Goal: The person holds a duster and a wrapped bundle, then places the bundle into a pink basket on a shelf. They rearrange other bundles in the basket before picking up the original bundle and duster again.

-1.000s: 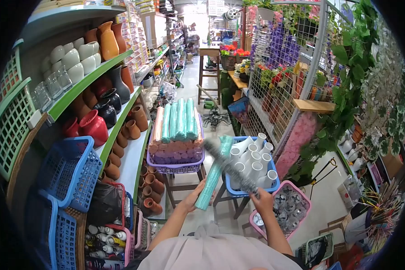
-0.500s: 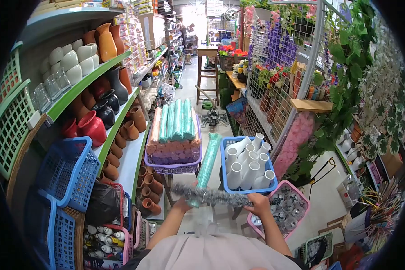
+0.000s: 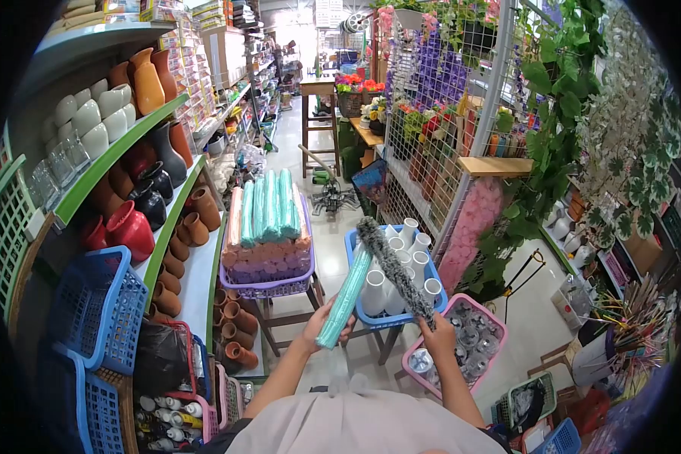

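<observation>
My left hand (image 3: pixel 328 324) is closed round the lower part of a long teal packet (image 3: pixel 346 297) in shiny clear wrap. The packet tilts, its upper end leaning right. In my right hand (image 3: pixel 437 333) is the lower end of a grey fluffy duster (image 3: pixel 399 276), pointing up and to the left. Its upper end overlaps the top of the teal packet in this view. Behind the duster stands a blue basket (image 3: pixel 382 321) of white vases (image 3: pixel 372 291), partly hidden. More teal packets (image 3: pixel 271 206) lie over orange and purple ones in a purple basket (image 3: pixel 268 287) at the left.
A pink basket (image 3: pixel 412 349) of clear glass items stands by my right arm. Shelves with clay pots (image 3: pixel 197 227) and red and black vases line the left. Wire racks (image 3: pixel 431 166) with artificial flowers stand on the right. A wooden stool (image 3: pixel 318 125) is farther down the aisle.
The duster has swung from lying level across both hands to pointing up and left. My left hand now grips only the teal packet, and the view has shifted slightly right.
</observation>
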The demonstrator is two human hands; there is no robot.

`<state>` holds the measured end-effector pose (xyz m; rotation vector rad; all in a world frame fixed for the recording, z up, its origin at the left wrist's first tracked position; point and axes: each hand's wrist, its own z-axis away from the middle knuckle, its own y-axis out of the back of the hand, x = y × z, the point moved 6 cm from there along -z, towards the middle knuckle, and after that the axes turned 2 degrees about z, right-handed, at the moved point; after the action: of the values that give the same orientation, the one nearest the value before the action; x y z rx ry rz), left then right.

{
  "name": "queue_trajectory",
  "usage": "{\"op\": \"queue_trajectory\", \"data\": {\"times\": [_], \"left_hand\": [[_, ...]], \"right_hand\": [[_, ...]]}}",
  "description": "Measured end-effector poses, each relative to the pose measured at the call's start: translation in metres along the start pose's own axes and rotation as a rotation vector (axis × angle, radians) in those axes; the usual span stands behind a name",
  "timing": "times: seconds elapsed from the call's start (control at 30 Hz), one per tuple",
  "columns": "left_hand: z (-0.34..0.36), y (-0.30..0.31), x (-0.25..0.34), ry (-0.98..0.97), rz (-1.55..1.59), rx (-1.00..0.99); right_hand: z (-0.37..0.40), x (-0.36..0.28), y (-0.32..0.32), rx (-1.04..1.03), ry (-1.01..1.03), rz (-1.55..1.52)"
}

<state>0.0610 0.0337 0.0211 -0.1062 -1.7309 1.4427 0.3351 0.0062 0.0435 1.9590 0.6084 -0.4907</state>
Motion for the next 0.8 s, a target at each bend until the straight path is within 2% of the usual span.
{"op": "queue_trajectory", "data": {"times": [0.03, 0.07, 0.1, 0.17, 0.23, 0.3, 0.33, 0.37, 0.43, 0.47, 0.5, 0.57, 0.6, 0.63, 0.7, 0.73, 0.77, 0.8], "left_hand": [[-0.002, 0.000, 0.000, -0.024, -0.044, 0.017], [-0.004, 0.003, -0.001, -0.032, -0.099, 0.065], [-0.006, 0.004, -0.004, -0.026, -0.101, 0.061], [-0.010, 0.005, 0.000, -0.204, -0.658, 0.086], [-0.007, 0.031, -0.017, 0.077, -0.144, 0.099], [-0.007, 0.009, -0.013, 0.040, -0.129, -0.053], [-0.006, 0.008, -0.014, 0.036, -0.127, -0.051], [-0.005, 0.010, -0.016, 0.060, -0.128, -0.001], [-0.002, 0.008, -0.020, 0.083, -0.131, 0.046], [0.002, 0.013, -0.017, 0.014, -0.210, 0.193], [0.006, 0.017, -0.012, -0.056, -0.288, 0.339], [0.001, 0.009, -0.004, -0.099, -0.324, 0.255], [-0.003, 0.007, -0.006, -0.014, -0.203, 0.140], [-0.004, 0.006, -0.011, 0.072, -0.080, 0.029], [-0.004, 0.010, -0.012, 0.061, -0.078, 0.024], [-0.005, 0.010, -0.012, 0.049, -0.075, 0.015], [-0.005, 0.010, -0.014, 0.037, -0.070, 0.005], [0.003, 0.002, -0.009, -0.072, -0.219, 0.108]], "right_hand": [[0.001, -0.004, 0.007, 0.020, -0.040, -0.017], [0.005, -0.019, 0.013, -0.022, 0.075, 0.004], [0.006, -0.016, 0.016, -0.016, 0.071, 0.006], [0.015, -0.023, 0.015, -0.142, 0.423, 0.063], [0.015, -0.008, 0.007, -0.127, 0.399, 0.102], [0.009, 0.020, 0.010, 0.027, -0.123, 0.030], [0.009, 0.030, 0.005, 0.035, -0.181, 0.062], [0.013, 0.032, 0.003, 0.031, -0.177, 0.062], [0.017, 0.005, 0.005, 0.012, 0.194, -0.020], [0.021, 0.000, 0.005, -0.048, 0.348, -0.014], [0.020, 0.002, 0.009, -0.043, 0.348, -0.013], [0.016, 0.008, 0.010, -0.075, 0.317, 0.101], [0.012, 0.014, 0.011, -0.017, 0.171, 0.128], [0.010, 0.012, 0.009, -0.017, 0.169, 0.127], [0.008, 0.021, 0.011, 0.065, -0.091, 0.038], [0.011, 0.007, 0.013, 0.118, 0.079, -0.037], [0.012, 0.006, 0.017, 0.114, 0.076, -0.036], [0.015, -0.010, 0.018, -0.013, 0.250, 0.049]]}}
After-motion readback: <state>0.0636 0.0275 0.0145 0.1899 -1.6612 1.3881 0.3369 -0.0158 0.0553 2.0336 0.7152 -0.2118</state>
